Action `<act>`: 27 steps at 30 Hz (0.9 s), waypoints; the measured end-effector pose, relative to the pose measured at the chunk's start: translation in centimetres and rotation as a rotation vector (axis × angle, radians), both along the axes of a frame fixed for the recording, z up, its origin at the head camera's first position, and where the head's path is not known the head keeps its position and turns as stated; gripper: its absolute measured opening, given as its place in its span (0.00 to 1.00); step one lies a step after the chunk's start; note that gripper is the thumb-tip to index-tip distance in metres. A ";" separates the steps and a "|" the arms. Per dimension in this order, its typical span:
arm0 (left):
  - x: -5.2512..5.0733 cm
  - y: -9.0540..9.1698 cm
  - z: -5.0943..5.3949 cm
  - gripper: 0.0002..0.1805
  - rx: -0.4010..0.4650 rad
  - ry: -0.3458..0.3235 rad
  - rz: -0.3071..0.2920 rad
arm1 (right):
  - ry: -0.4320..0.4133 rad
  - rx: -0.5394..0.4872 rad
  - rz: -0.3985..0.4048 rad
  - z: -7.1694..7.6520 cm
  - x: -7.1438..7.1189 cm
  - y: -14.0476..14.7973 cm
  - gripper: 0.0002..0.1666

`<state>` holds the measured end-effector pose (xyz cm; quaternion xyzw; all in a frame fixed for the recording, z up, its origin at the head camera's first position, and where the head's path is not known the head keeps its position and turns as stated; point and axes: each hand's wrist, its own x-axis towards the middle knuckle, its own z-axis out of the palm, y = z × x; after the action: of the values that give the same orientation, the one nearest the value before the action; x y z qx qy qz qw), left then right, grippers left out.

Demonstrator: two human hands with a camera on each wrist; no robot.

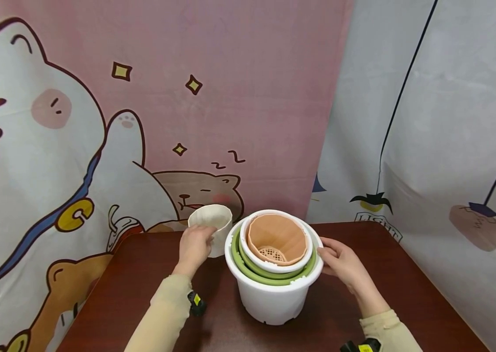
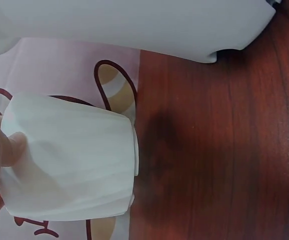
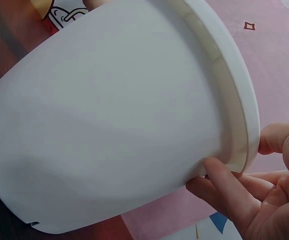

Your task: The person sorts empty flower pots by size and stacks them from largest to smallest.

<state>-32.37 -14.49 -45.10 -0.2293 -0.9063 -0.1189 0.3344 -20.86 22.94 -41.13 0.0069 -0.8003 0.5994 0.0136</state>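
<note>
My left hand [image 1: 195, 244] grips a small off-white flowerpot [image 1: 220, 243] by its rim, at the back of the table. In the left wrist view the thumb lies against the fluted wall of this small pot [image 2: 74, 165]. To its right stands a large white flowerpot [image 1: 272, 300], upright. Nested inside it are a green pot [image 1: 265, 279], a smaller white pot [image 1: 274, 269] and an orange pot [image 1: 278, 230] with a perforated bottom. The right hand [image 1: 344, 266] holds the large pot's rim at the right, with fingers [image 3: 229, 190] under the lip.
All the pots are over a dark red-brown wooden table [image 1: 151, 274]. Behind it hangs a pink cartoon-printed cloth [image 1: 252, 98], and a pale cloth [image 1: 428, 122] hangs at the right.
</note>
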 end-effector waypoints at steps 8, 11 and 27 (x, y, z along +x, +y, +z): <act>0.6 -0.2 1.0 0.15 0.036 0.026 0.000 | -0.003 -0.001 -0.006 0.0 0.0 0.0 0.31; 0.8 -0.2 1.4 0.15 0.050 0.032 0.000 | -0.005 0.000 -0.007 0.1 0.1 0.0 0.31; 1.3 -0.5 3.6 0.17 0.100 0.089 -0.023 | -0.007 -0.004 -0.003 0.0 0.0 0.0 0.32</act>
<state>-31.03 -15.03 -41.45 -0.2278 -0.8808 -0.1579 0.3839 -20.86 22.94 -41.09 0.0037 -0.7991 0.6010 0.0118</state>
